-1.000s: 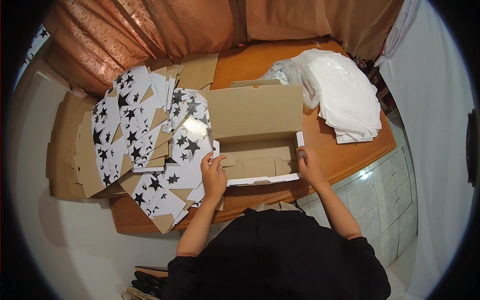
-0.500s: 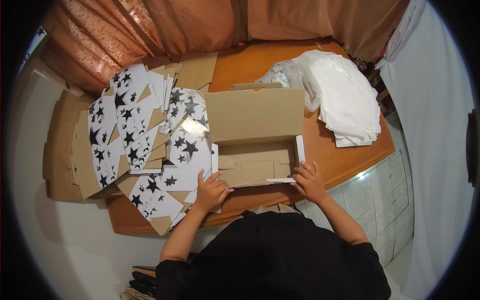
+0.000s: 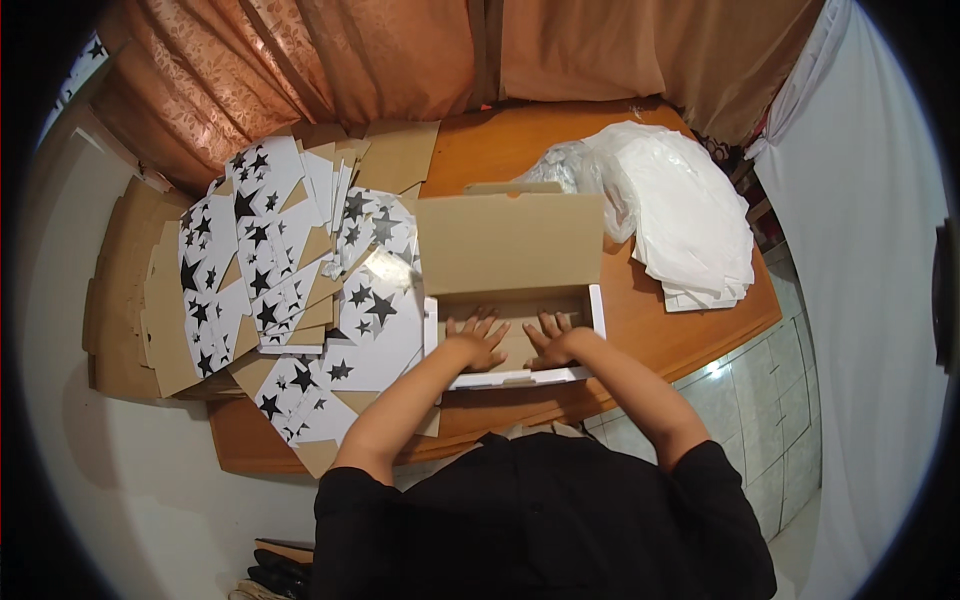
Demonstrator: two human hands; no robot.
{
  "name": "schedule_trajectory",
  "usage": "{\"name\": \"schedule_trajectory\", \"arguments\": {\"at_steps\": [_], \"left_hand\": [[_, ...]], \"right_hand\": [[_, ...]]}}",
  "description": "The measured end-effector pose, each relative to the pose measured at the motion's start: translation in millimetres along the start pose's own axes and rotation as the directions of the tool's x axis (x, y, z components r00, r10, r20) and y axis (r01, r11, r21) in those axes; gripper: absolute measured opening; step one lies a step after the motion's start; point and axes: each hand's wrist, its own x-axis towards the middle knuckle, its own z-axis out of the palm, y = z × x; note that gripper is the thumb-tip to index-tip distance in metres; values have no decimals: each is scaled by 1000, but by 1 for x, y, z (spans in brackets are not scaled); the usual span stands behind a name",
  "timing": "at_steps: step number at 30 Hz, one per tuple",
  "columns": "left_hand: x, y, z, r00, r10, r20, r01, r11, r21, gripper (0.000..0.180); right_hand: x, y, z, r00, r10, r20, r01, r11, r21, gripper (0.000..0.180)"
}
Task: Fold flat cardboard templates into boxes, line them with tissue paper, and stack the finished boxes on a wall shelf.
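Note:
A cardboard box (image 3: 510, 245), brown inside with white outer edges, stands in front of me with its lid raised at the far side. Both of my hands reach over the near wall into it. My left hand (image 3: 478, 340) lies with fingers spread on the box's bottom at the left. Beside it, my right hand (image 3: 553, 338) rests on the bottom with its fingers apart as well. Neither hand holds anything. Parts of the bottom under the palms are hidden.
Flat cardboard pieces with black stars on white (image 3: 380, 310) lie piled on the left of the wooden table (image 3: 480, 145). A stack of white sheets (image 3: 690, 210) with clear plastic (image 3: 560, 165) lies at the right. An orange curtain (image 3: 400, 60) hangs behind.
My hands have left the near corners of the box and moved inward onto its bottom. The near wall now stands up at the front edge.

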Motion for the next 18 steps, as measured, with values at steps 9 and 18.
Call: {"name": "schedule_trajectory", "arguments": {"at_steps": [9, 18], "left_hand": [[14, -3, 7, 992, -61, 110, 59, 998, 25, 76], [8, 23, 9, 974, -175, -146, 207, 947, 246, 70]], "right_hand": [[5, -5, 13, 996, 4, -93, -2, 1000, 30, 100], [-68, 24, -17, 600, -85, -796, 736, 448, 507, 36]]}}
